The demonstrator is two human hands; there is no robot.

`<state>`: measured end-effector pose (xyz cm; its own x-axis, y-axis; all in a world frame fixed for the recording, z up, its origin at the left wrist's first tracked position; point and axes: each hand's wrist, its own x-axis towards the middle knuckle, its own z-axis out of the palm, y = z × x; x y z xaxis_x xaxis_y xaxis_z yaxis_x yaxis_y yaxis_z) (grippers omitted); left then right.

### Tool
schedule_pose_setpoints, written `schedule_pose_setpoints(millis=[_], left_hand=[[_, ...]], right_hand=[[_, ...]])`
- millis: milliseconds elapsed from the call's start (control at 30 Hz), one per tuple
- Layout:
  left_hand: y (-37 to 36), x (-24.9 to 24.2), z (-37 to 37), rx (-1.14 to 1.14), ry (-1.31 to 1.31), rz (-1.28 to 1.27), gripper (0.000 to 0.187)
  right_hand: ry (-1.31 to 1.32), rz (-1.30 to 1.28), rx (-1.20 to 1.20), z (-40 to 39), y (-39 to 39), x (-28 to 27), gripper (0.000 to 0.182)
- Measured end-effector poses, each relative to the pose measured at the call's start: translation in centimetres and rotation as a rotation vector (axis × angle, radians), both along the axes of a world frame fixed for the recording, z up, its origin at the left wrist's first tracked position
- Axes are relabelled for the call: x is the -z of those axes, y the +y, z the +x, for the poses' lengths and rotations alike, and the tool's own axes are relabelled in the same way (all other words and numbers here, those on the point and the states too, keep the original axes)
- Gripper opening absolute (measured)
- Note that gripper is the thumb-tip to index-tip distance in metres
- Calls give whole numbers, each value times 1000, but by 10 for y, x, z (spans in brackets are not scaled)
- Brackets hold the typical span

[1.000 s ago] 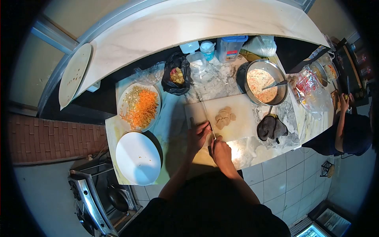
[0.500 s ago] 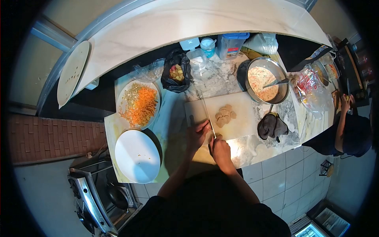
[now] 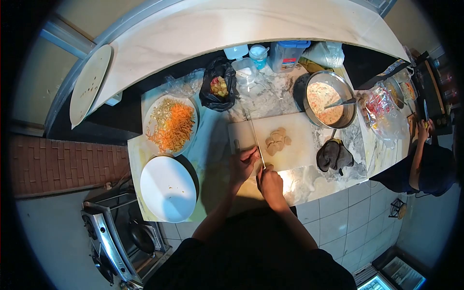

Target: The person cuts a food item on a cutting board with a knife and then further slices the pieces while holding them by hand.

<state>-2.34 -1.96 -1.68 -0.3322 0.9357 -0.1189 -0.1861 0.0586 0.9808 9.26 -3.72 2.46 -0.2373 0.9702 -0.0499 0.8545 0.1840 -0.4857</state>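
My right hand (image 3: 270, 183) is wrapped round the handle of a long knife (image 3: 254, 133). Its narrow blade points away from me over a white cutting board (image 3: 299, 157). Close against the blade's left side, my left hand (image 3: 244, 166) has its fingers bent and pressed together; whatever they hold is too small or hidden to name. Right of the blade, a small heap of pale beige slices (image 3: 277, 141) lies on the board. A dark object like a small handle (image 3: 237, 145) shows at the board's left edge, just beyond my left hand.
To the left stand a plate of shredded carrot (image 3: 176, 125) and a white plate (image 3: 166, 188) with few crumbs. Behind are a black bag of scraps (image 3: 205, 94) and plastic tubs (image 3: 285, 58). A steel pot (image 3: 352, 89) and dark cloth (image 3: 333, 157) lie right. Another person (image 3: 435, 166) works far right.
The view has shifted slightly. My hands and the knife keep almost the same pose, and the slices stay where they were on the board.
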Motion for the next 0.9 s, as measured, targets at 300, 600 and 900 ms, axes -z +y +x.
schedule_pose_setpoints(millis=[300,600,900], left_hand=[[-2,2,-5,49,116,-17,27],[0,-4,-3,11,90,-10,23],[0,-11,-4,23,76,-92,24]], right_hand=[[-22,0,-2,0,-1,2,31],[-25,-43,2,0,2,2,32],[-67,-149,-22,1,7,-6,31]])
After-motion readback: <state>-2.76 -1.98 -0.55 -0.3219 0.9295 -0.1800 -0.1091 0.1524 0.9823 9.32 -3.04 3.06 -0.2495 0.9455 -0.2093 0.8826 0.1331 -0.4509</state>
